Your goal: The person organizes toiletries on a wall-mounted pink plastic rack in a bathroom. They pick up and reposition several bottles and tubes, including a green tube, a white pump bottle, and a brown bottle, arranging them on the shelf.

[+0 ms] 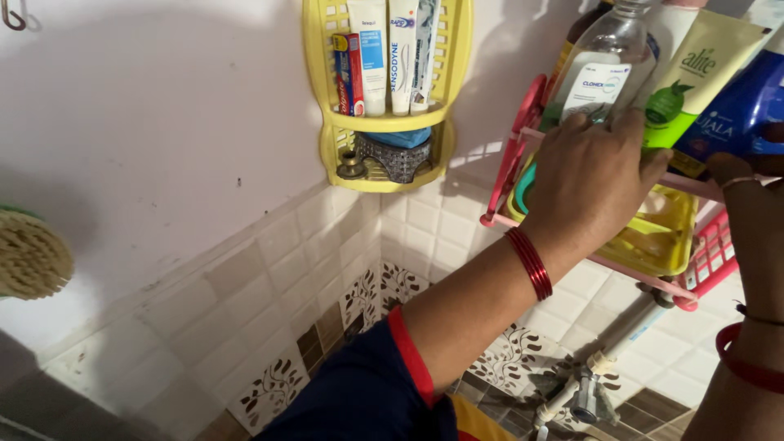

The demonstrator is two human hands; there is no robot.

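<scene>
My left hand (590,175) reaches up to a pink wire shelf (709,261) on the tiled wall. Its fingers are spread against the bottom of a clear plastic bottle (603,61) and a green tube (694,69), and its palm side is hidden. Red bangles (529,263) circle that wrist. At the right edge, my right hand (755,208) is curled around the lower part of a blue bottle (735,114) on the same shelf. A yellow soap dish (661,233) sits on the shelf under my left hand.
A yellow corner rack (327,122) holds toothpaste tubes (388,53) above and a small dark dish below. A round scrubber (31,255) hangs at the left. A white pipe with a tap (588,392) runs below the pink shelf.
</scene>
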